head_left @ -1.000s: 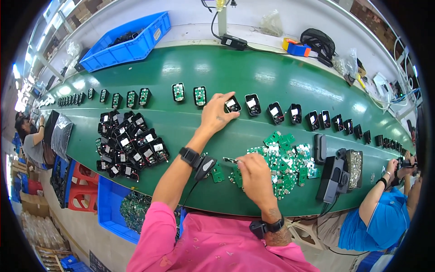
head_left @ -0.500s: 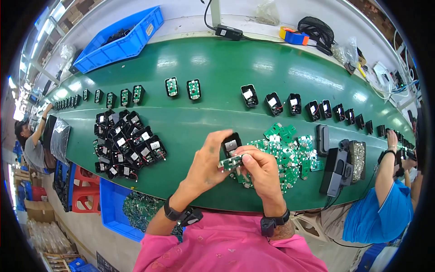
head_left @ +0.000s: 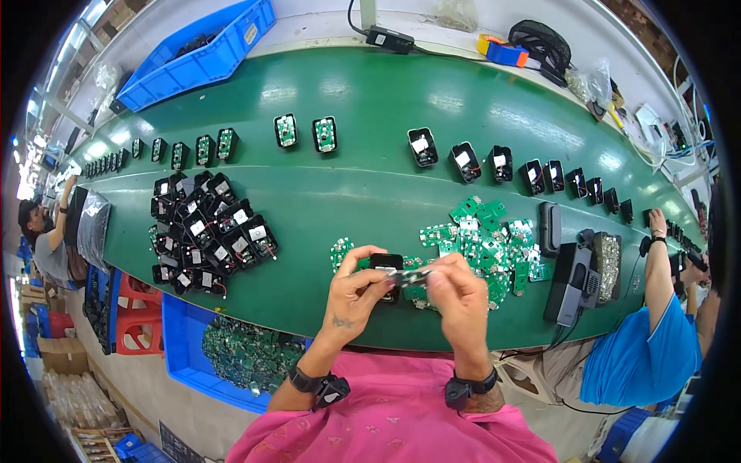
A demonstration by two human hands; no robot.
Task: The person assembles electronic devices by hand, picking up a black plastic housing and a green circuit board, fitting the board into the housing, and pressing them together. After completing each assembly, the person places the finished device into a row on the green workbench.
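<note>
In front of me, my left hand (head_left: 351, 301) is closed around the left side of a small black plastic case (head_left: 386, 261). Its thumb reaches the left end of a green circuit board (head_left: 409, 278). My right hand (head_left: 461, 299) pinches the board's other end between thumb and fingers, and the board is slightly blurred. It lies over the near part of the case, hiding some of the inside. Loose green circuit boards (head_left: 482, 243) are heaped just right of my hands, and another board (head_left: 340, 250) lies by my left fingers.
Black cases with wires (head_left: 197, 224) are piled at left. A row of cases (head_left: 325, 135) runs along the green table (head_left: 332, 185). A blue crate (head_left: 197, 58) stands far left; a grey-black device (head_left: 570, 284) sits at right. A co-worker in blue (head_left: 641, 355) works beside me.
Both hands have come lower and nearer to me, with the case and board. The left fingers moved from the case's top to its side. The view has shifted slightly.
</note>
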